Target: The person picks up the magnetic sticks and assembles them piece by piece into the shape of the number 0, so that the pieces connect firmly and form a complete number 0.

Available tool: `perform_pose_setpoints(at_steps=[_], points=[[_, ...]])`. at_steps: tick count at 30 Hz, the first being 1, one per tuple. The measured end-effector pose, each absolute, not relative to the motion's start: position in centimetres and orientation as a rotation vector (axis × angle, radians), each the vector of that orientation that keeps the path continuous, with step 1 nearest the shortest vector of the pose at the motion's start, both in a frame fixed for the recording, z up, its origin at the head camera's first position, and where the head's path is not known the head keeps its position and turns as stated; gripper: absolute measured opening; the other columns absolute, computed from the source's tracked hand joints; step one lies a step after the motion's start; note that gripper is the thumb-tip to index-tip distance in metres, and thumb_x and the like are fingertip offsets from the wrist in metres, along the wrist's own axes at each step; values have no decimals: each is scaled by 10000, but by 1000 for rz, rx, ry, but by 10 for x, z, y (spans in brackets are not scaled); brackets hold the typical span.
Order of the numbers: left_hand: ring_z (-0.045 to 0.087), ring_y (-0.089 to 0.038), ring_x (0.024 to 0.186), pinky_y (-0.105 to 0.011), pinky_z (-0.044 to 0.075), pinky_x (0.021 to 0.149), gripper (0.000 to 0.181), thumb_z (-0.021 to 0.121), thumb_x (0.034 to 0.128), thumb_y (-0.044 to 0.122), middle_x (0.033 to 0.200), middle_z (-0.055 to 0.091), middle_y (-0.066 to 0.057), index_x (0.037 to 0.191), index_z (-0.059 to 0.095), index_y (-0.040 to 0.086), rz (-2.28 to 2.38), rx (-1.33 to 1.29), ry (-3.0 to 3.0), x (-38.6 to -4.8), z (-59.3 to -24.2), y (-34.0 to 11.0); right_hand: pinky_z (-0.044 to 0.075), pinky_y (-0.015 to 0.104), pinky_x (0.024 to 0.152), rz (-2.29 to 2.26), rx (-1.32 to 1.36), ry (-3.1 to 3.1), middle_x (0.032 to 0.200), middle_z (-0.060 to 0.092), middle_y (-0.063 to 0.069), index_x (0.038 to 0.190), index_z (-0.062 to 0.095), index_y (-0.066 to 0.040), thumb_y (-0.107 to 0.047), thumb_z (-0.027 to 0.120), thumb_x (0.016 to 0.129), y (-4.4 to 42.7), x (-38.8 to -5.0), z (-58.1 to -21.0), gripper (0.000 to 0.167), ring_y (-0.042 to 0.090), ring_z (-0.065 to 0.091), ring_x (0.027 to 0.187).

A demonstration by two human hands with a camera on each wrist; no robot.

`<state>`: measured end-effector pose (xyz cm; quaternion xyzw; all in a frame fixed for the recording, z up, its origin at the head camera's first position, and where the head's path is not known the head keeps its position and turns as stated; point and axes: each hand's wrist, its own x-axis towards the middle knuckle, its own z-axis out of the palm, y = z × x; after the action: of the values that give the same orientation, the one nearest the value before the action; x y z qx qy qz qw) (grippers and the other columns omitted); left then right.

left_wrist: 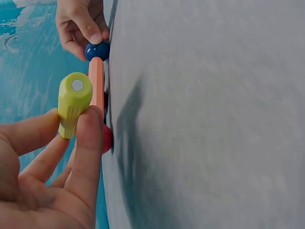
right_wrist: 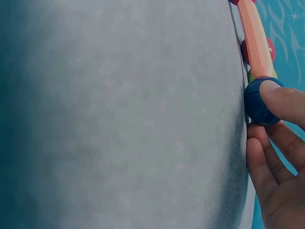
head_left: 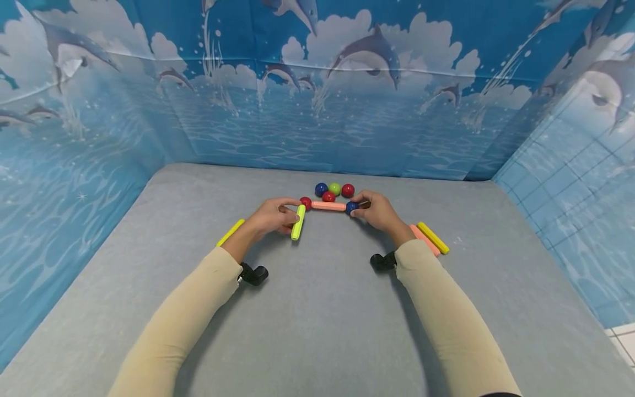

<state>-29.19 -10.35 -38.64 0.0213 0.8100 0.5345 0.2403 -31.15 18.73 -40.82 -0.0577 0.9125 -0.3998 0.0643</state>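
On the grey table [head_left: 317, 309], two sleeved forearms [head_left: 183, 314] reach forward from the near side and angle inward, and between the hands a pink stick [head_left: 328, 206] runs left to right, with a red ball [head_left: 306, 203] at its left end and a blue ball [head_left: 352, 208] at its right. The left hand [head_left: 270, 215] is the nearer to the red ball, which sits just right of its fingertips; the right hand [head_left: 378, 212] is bent in at the opposite end, thumb and fingers pinching the blue ball. The left thumb and fingertips pinch a yellow-green stick [head_left: 298, 223], its long axis pointing from the red ball back towards the near side — roughly crosswise to the pink stick — and its far end appears right beside that ball, though I cannot tell whether they touch; its near end shows a pale round dot [left_wrist: 77, 85] in the left wrist view
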Motion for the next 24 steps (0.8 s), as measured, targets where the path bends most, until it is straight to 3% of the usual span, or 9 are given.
perform_pose_setpoints(at_steps=[8,18,24], points=[[653,-232,1074,-328,599,835,448,633,964,114,1317,603,-126,1396,554,206,1555,-54,2155,-299,-395,-92,506,318,750,-1186,-170,2764,1280,602,165,1204,632,-95,-100,661,943,186,-312,-411,263,324,604,1162],[660,-191,954,-266,599,744,411,653,955,140,1243,619,-127,1358,581,183,1579,-125,2141,-304,-397,-83,528,387,846,-1196,-177,2769,1310,583,165,1208,630,-85,-83,662,938,189,-312,-410,273,336,598,1182],[646,-178,912,-249,590,720,382,643,962,137,1198,604,-122,1338,584,166,1570,-160,2133,-307,-396,-84,519,355,802,-1202,-185,2766,1296,592,166,1202,633,-91,-93,665,938,188,-313,-410,266,331,605,1170]])
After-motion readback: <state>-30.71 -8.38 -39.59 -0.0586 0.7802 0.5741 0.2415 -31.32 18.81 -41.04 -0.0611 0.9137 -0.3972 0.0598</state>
